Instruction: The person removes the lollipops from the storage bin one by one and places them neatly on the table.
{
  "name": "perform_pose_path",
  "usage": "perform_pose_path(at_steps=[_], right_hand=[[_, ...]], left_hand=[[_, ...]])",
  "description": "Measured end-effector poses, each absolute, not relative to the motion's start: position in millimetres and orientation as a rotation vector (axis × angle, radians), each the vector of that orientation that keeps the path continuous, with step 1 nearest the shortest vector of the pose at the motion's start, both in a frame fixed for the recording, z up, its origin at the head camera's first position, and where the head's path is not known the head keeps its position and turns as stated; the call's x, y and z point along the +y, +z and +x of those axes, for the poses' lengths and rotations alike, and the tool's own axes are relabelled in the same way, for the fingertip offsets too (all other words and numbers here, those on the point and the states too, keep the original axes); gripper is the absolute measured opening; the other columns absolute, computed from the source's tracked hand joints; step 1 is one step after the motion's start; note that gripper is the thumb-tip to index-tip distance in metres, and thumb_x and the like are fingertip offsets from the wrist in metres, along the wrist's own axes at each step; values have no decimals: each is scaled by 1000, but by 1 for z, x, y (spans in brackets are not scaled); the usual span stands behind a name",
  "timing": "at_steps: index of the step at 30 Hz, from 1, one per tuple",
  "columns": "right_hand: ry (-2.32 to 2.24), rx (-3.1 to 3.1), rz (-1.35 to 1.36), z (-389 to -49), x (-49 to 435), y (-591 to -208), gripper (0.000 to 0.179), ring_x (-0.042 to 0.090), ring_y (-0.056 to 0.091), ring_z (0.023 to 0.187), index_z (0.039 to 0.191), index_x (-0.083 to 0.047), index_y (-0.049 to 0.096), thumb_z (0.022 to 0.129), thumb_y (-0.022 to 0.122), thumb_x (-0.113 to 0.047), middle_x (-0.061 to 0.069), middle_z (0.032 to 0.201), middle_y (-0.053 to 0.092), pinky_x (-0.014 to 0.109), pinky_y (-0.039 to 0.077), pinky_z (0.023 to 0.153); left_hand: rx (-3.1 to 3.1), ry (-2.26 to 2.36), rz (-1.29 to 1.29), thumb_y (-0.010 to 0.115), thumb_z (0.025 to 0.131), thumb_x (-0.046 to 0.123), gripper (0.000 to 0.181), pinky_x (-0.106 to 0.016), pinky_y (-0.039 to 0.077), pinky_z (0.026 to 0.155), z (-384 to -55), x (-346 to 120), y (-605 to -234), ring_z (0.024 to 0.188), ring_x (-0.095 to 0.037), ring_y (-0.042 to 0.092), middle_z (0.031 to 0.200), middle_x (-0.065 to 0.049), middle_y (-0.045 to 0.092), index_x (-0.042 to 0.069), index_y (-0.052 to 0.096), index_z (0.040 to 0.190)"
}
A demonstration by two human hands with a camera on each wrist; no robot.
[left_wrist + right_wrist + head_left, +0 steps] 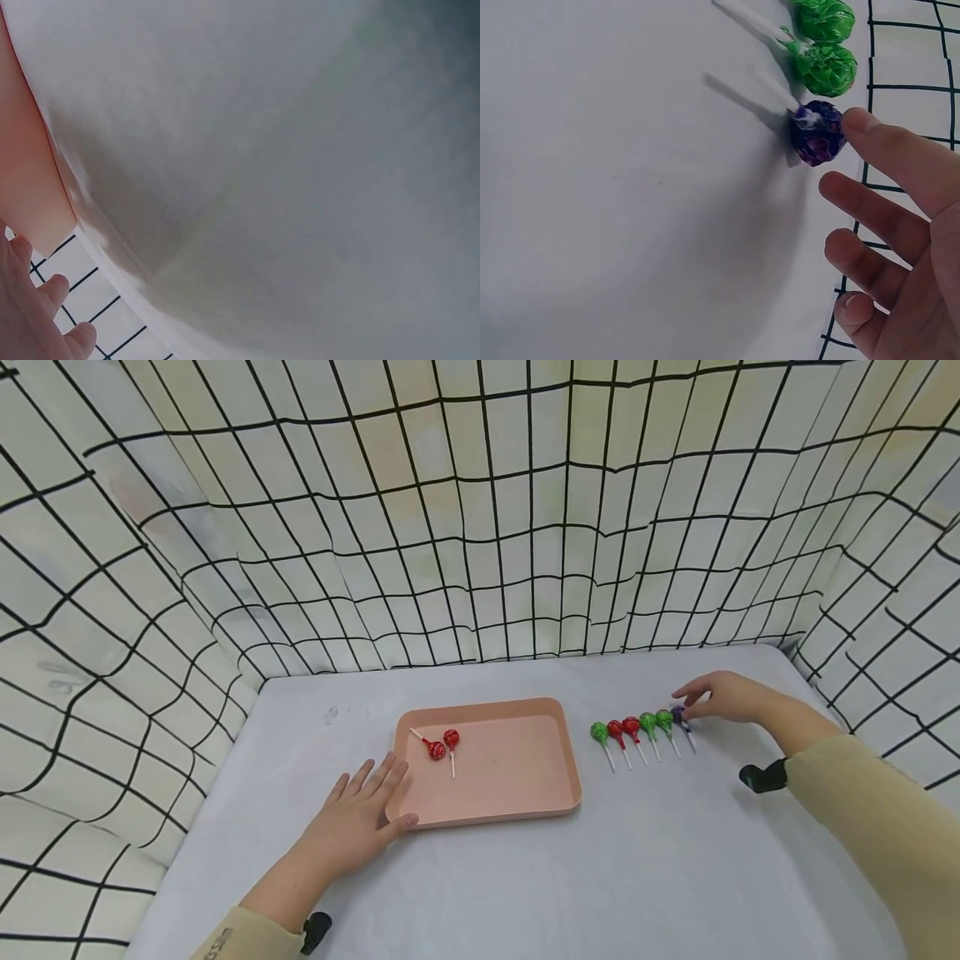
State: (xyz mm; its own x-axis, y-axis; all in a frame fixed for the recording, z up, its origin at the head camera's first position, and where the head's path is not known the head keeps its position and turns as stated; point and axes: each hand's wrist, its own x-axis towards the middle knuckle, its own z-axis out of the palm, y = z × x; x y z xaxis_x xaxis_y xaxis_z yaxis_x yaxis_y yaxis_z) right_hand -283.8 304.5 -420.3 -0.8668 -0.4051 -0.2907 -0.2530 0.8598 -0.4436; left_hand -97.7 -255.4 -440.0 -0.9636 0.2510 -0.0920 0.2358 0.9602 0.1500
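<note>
In the head view my left hand (pixel 360 822) lies with fingers spread at the left edge of a pink tray (pixel 510 768), its thumb on the front left corner. Two red lollipops (pixel 452 739) lie in the tray's left part. To the right of the tray my right hand (pixel 723 697) is at a purple lollipop (pixel 819 135), the last in a row. In the right wrist view the thumb tip is right at the purple wrapper, while the other fingers stay apart from it, loosely bent. Beside it lie green lollipops (pixel 829 69), sticks toward me.
Farther left in that row are red lollipops (pixel 631 725) and another green lollipop (pixel 599 732). A white cloth (pixel 487 893) covers the table. White walls with a black grid (pixel 495 560) rise at the back and both sides.
</note>
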Motion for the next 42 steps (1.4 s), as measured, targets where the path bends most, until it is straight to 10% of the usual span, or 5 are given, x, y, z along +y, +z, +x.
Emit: perform_pose_path(at_steps=[42], right_hand=[[-648, 2598, -665, -288, 210, -386, 38, 21, 60, 99, 129, -14, 68, 93, 72, -25, 11, 122, 68, 37, 55, 83]], left_hand=[[3003, 205, 402, 48, 93, 68, 85, -64, 13, 117, -97, -257, -438, 148, -40, 18, 164, -8, 21, 17, 29, 157]])
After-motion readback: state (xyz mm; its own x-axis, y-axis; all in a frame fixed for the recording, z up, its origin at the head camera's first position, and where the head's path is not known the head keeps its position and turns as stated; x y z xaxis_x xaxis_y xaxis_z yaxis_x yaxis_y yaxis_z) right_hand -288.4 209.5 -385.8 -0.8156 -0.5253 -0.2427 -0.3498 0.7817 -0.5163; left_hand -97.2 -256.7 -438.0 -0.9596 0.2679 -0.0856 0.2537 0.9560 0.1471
